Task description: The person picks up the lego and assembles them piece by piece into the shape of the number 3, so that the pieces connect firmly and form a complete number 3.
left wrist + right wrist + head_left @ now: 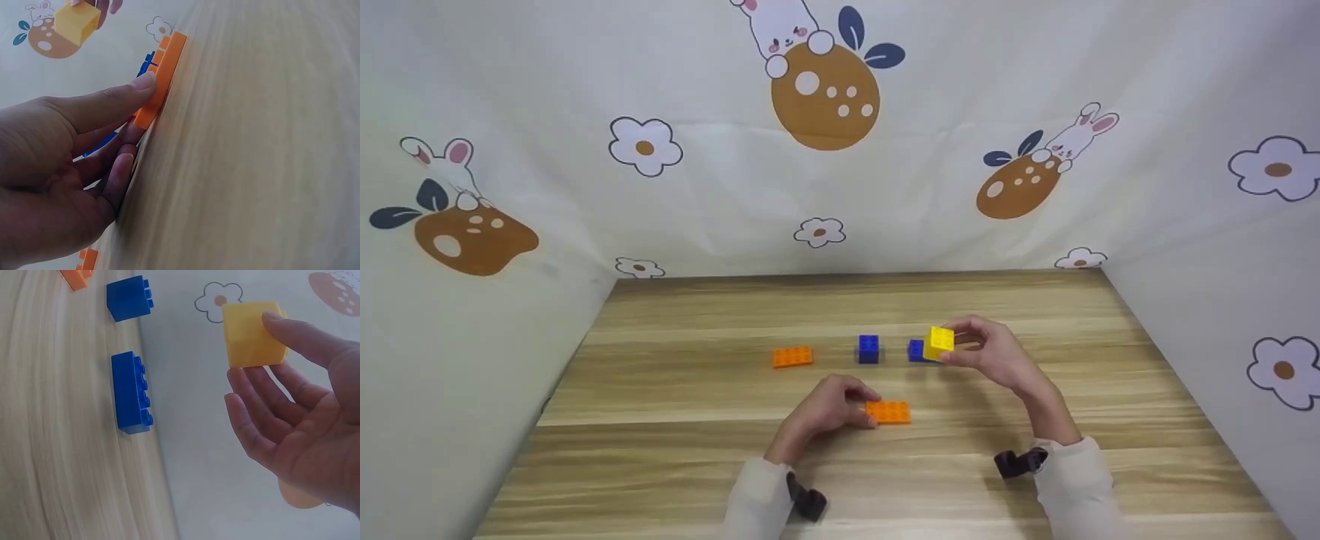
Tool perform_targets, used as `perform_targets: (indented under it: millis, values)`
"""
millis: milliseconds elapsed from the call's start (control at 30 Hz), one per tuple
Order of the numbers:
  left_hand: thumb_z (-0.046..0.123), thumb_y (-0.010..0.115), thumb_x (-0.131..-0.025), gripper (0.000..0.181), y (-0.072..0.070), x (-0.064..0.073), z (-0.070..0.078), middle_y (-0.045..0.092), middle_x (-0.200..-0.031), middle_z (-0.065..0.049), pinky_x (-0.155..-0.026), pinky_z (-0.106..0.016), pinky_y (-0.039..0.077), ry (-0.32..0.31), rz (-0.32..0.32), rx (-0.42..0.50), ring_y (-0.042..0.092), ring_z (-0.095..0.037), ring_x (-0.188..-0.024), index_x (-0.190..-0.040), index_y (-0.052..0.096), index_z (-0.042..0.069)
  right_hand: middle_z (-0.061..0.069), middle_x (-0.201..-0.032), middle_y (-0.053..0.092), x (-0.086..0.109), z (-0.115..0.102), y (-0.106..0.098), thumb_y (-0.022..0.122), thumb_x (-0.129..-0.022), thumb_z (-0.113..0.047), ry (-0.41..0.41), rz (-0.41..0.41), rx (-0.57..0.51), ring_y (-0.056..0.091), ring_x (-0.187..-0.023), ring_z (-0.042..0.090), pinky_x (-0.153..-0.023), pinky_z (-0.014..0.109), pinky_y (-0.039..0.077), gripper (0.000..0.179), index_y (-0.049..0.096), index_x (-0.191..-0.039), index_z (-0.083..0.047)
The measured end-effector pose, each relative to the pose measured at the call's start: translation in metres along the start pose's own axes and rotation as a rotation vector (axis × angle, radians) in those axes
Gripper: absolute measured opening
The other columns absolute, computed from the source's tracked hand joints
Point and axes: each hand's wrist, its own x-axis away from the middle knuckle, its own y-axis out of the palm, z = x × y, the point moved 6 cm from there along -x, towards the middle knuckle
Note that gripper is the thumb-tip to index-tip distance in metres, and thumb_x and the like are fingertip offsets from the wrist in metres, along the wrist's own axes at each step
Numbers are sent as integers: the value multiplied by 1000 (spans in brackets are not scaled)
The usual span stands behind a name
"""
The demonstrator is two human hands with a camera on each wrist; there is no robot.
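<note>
"Yellow block (pixel 939 343) — where?"
"Off the table (pixel 660 465), pinched in my right hand (pixel 995 356), thumb opposite fingers, hiding part of the long blue brick (pixel 129 394) in the head view"
"Left?"
"My left hand (pixel 826 409) — clamped on the left end of the near orange brick (pixel 892 412), flat on the table"
"Rest?"
"Square blue brick (pixel 868 349) beyond, far orange brick (pixel 793 357) to its left, printed curtain (pixel 720 202) behind"

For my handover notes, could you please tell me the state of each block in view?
Yellow block: held above the table by the right hand
Nearer orange block: studs up, pinched by the left hand
Farther orange block: studs up, untouched
Short blue block: studs up, untouched
Long blue block: studs up, untouched
</note>
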Motion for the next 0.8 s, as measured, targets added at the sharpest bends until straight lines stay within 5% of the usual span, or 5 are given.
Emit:
perform_targets:
  millis: [467, 800]
  values:
    - [15, 87, -77, 30, 1, 0, 2, 74, -105, 0, -94, -38, 53, 9, 5, -12, 63, -13, -96, -106, 78, 15, 21, -116, 68, 3, -12, 26, 81, -84, -12, -95, -134, 5, 68, -101, 29, -84, 24, 58, 42, 63, -119, 1]
    - [19, 85, -80, 29, 0, 0, 2, 74, -108, 0, -98, -42, 52, 12, -3, -5, 63, -15, -98, -108, 77, 16, 12, -116, 68, 1, -9, 41, 84, -82, -21, -81, -181, 72, 65, -105, 25, -95, 40, 56, 42, 65, -116, -5]
